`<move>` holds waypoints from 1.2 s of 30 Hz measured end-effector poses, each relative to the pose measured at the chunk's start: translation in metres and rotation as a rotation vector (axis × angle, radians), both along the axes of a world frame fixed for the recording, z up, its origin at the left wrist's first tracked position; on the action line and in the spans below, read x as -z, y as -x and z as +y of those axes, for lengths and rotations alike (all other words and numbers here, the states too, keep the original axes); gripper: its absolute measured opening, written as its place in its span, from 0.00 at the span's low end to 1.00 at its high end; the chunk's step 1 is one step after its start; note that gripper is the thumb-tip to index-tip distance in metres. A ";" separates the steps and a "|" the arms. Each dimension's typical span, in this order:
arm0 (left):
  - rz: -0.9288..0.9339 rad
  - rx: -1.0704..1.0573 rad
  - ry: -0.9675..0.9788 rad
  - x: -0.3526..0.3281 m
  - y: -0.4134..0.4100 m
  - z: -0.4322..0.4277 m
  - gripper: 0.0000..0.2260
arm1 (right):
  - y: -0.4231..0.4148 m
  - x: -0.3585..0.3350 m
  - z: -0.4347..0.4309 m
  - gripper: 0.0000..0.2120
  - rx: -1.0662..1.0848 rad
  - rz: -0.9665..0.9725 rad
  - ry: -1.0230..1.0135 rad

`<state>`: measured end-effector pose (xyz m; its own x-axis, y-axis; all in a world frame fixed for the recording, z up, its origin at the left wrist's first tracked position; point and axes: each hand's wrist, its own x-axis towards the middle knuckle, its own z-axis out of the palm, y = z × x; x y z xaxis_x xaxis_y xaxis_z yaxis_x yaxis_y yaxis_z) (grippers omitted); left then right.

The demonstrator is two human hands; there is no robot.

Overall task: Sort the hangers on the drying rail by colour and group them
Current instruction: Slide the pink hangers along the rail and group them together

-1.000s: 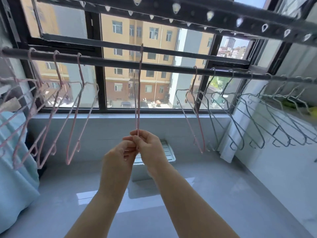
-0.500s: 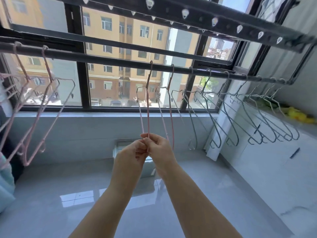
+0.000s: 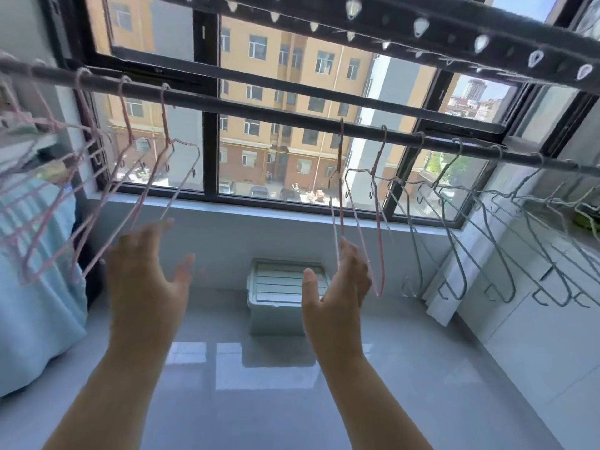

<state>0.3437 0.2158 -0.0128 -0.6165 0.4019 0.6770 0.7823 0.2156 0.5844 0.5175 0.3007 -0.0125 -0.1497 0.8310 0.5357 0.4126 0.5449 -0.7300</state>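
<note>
A dark drying rail (image 3: 259, 107) runs across the window. Several pale pink hangers (image 3: 130, 177) hang bunched at its left end. Two darker pink hangers (image 3: 378, 228) hang side by side right of centre, and several grey hangers (image 3: 480, 241) fill the right end. My left hand (image 3: 146, 274) is raised with fingers spread, its fingertips close under the nearest pale pink hanger. My right hand (image 3: 337, 280) is open too, fingers straight, touching the lower end of the left one of the two darker pink hangers (image 3: 339, 222).
A second overhead rack bar (image 3: 422, 24) with hanging loops crosses the top. A light blue cloth (image 3: 39, 280) hangs at the left. A pale lidded box (image 3: 282, 297) sits on the tiled floor under the window sill (image 3: 259, 212). White wall at the right.
Both hands pinched the bottom of one pink hanger together; now they have parted and opened. That hanger hangs beside the other darker pink one. The view has swung left.
</note>
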 end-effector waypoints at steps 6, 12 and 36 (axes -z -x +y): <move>-0.138 -0.029 0.205 0.006 0.061 -0.036 0.27 | 0.067 0.010 -0.028 0.25 -0.179 -0.151 -0.068; -0.296 0.070 0.220 0.021 0.074 -0.038 0.19 | 0.136 -0.001 -0.053 0.23 -0.451 -0.291 -0.144; -0.341 0.564 0.105 0.014 0.040 0.007 0.07 | 0.144 -0.012 -0.032 0.11 -0.495 0.513 0.663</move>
<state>0.3033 0.2226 -0.0265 -0.4654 0.7784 0.4213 0.5669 -0.1033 0.8173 0.3738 0.2684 -0.0004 -0.4420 0.8935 0.0789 -0.2063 -0.0157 -0.9784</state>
